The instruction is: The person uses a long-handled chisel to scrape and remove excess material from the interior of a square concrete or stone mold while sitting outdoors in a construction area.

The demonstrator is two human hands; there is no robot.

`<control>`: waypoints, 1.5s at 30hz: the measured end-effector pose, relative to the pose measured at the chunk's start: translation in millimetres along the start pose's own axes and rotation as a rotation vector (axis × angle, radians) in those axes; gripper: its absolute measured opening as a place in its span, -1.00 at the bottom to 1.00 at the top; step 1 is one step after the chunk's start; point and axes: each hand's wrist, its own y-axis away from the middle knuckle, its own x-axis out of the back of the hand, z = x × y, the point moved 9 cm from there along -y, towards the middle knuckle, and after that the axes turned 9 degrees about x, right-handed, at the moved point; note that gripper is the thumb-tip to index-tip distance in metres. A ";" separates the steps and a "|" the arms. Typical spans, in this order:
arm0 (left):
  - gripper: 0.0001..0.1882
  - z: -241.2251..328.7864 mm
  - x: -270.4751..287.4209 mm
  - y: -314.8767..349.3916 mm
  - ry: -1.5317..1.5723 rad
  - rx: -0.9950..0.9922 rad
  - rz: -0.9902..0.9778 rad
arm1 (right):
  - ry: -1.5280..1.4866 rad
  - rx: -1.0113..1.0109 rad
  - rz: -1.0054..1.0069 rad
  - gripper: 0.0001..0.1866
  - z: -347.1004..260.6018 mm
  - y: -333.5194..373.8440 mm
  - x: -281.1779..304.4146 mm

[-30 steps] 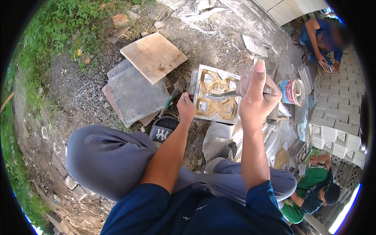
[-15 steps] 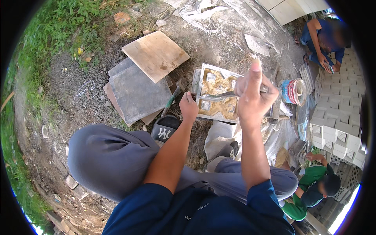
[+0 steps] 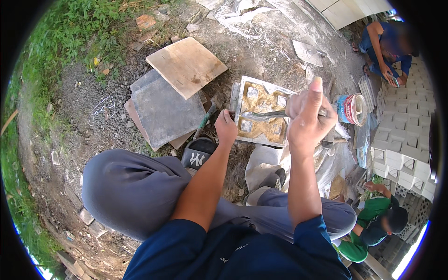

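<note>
A square metal mould (image 3: pixel 274 140) lies on the ground in front of me. Wet tan mortar (image 3: pixel 266 125) fills it around several raised pale blocks. My right hand (image 3: pixel 309 119) is closed, thumb up, on the handle of a trowel (image 3: pixel 263 115). Seen nearly edge-on, the trowel's metal blade reaches left across the mortar. My left hand (image 3: pixel 226 128) pinches the left edge of the mould, its fingertips partly hidden by the hand itself. A tool with a green-wrapped handle (image 3: pixel 204 121) lies just left of that hand.
Boards, a wooden one (image 3: pixel 186 67) over a grey one (image 3: pixel 170 109), lie to the left. A paint bucket (image 3: pixel 350 109) stands at right, near stacked pale blocks (image 3: pixel 403 121). Two other people, one in blue (image 3: pixel 385 56) and one in green (image 3: pixel 368 219), are at the right.
My right hand has shifted slightly right and nearer to me, drawing the trowel along over the mortar. My left hand keeps its place at the mould's edge.
</note>
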 end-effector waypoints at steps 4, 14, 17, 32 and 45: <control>-0.61 -4.0 -0.8 3.4 -0.015 0.003 -0.003 | -0.008 -0.042 0.040 -0.43 6.6 0.6 13.0; -0.56 -7.8 -1.1 -0.2 -0.033 0.005 -0.004 | -0.062 -0.035 -0.019 -0.44 4.5 3.3 17.4; -0.55 -4.4 -4.7 -0.8 -0.005 -0.008 -0.013 | 0.038 -0.014 0.016 -0.43 4.8 7.9 19.0; -0.54 -4.1 -3.4 2.4 -0.034 0.028 -0.027 | 0.046 -0.005 -0.051 -0.46 11.4 6.1 8.8; -0.55 -2.4 -1.3 0.8 -0.030 -0.033 0.003 | 0.008 -0.017 0.041 -0.45 -1.1 12.6 11.3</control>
